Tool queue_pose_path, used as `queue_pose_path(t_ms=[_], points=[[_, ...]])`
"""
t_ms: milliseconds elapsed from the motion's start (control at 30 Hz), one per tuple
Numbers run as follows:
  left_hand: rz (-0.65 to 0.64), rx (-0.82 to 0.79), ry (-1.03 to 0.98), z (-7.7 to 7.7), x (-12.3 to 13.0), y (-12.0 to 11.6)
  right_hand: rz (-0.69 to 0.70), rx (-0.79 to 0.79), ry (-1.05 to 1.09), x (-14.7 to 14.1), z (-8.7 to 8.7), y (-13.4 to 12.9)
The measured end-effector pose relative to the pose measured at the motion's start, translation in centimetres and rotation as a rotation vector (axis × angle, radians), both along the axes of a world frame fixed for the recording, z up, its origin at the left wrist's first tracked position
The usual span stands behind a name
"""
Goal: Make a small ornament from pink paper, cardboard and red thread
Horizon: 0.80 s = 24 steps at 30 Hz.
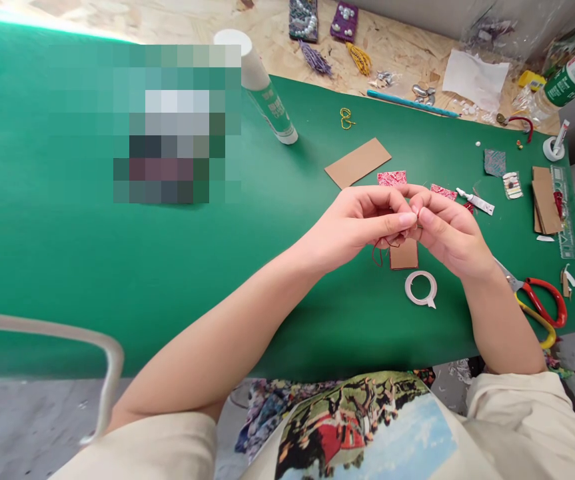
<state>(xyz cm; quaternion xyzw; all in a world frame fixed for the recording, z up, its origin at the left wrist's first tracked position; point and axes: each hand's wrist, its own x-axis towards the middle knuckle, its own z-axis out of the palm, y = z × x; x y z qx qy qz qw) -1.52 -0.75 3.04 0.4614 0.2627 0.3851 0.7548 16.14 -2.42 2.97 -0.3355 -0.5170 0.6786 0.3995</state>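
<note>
My left hand [374,217] and my right hand [444,227] meet above the green table, thumbs and fingertips pinched close together. Dark red thread [377,255] hangs in loops below the left fingers, which are closed on it. Whatever the right fingertips pinch is too small to make out. Just under the hands lies a small brown cardboard piece [404,256] with a red edge. A roll of white tape [421,289] rests nearer to me. Behind the hands are two red patterned fabric pieces, one on the left [392,178] and one on the right [444,192].
Scissors [547,303] with red and yellow handles lie beside my right forearm. A white-and-green bottle [267,93] and a larger cardboard piece [358,163] are farther back. A small tube [476,201] lies beyond the right hand. A pale metal bar [67,332] crosses the lower left.
</note>
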Motion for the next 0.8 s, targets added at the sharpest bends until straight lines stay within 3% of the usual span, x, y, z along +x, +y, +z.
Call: queue_pose_path(t_ms=[200, 800], points=[[0.015, -0.034, -0.02, -0.23, 0.24, -0.07, -0.024, -0.06, -0.007, 0.05, -0.09, -0.1], [-0.043, 0.009, 0.02, 0.2, 0.0, 0.11, 0.082, -0.082, 0.134, 0.06, -0.44, 0.09]])
